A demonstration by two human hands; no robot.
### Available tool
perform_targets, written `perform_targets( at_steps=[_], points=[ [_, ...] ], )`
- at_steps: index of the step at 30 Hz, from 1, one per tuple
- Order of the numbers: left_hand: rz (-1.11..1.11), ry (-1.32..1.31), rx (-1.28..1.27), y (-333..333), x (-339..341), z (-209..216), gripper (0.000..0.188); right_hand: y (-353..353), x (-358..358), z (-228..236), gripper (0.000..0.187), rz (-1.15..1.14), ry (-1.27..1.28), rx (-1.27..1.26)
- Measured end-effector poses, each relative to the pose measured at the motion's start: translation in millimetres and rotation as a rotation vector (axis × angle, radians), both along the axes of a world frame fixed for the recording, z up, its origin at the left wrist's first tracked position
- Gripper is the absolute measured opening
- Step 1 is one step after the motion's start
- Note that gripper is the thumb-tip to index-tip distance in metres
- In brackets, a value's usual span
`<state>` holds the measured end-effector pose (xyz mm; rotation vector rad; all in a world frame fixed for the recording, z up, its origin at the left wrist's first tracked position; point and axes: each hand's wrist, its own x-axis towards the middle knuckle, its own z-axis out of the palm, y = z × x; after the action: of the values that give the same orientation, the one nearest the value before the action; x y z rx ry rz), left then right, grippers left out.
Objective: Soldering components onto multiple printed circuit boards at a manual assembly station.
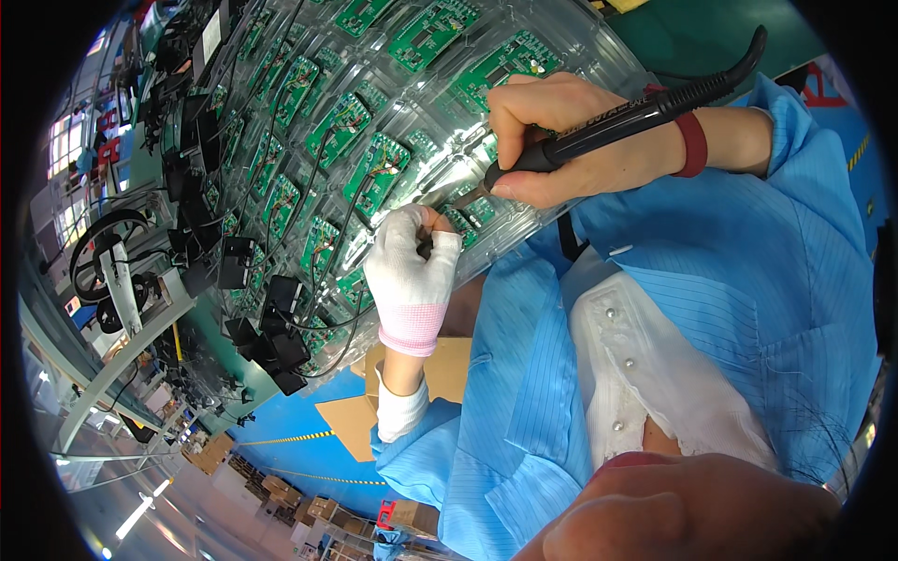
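Observation:
My right hand (622, 173), bare and with a dark red band at the wrist, grips a black soldering iron (608, 123). The iron's tip points down and left at a small green circuit board (468, 217) near the tray's close edge. Beside that board is my left hand (412, 266) in a white glove with a pink cuff. Its thumb and fingertips are pinched together close to the iron's tip; what they hold is too small to make out. Several more green circuit boards (379, 173) lie in the compartments of a clear plastic tray (613, 61), many with black cables attached.
Black adapter blocks (281, 346) on cables crowd the tray's left side. A green bench top (683, 37) shows beyond the tray. Below my left arm stands an open cardboard box (348, 423) on a blue floor. A curved pale frame (126, 360) is at the far left.

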<state>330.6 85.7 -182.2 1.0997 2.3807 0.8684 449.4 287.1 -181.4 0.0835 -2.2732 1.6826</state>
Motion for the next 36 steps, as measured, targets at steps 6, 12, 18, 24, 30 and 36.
perform_targets(
  at_steps=[6, 12, 18, 24, 30, 36],
  points=[
    [-0.038, 0.073, 0.006, 3, 1, 1, 0.015, -1, -1, -4, 0.020, -0.001, 0.046, 0.023],
    [0.003, 0.042, 0.015, 3, 2, -1, 0.015, 2, 1, -3, 0.021, -0.075, 0.092, -0.018],
    [-0.002, 0.055, 0.003, 3, 0, -1, 0.015, 3, 2, -5, 0.021, -0.070, 0.131, -0.096],
    [-0.003, -0.036, -0.046, -5, -4, 5, 0.015, 4, 2, -4, 0.021, -0.069, 0.180, -0.154],
    [-0.123, -0.089, 0.027, -13, -10, 6, 0.015, 3, 0, -5, 0.021, -0.080, 0.170, -0.207],
    [-0.153, -0.097, -0.002, -11, -12, 3, 0.015, 2, -2, -9, 0.021, -0.104, 0.176, -0.238]
  ],
)
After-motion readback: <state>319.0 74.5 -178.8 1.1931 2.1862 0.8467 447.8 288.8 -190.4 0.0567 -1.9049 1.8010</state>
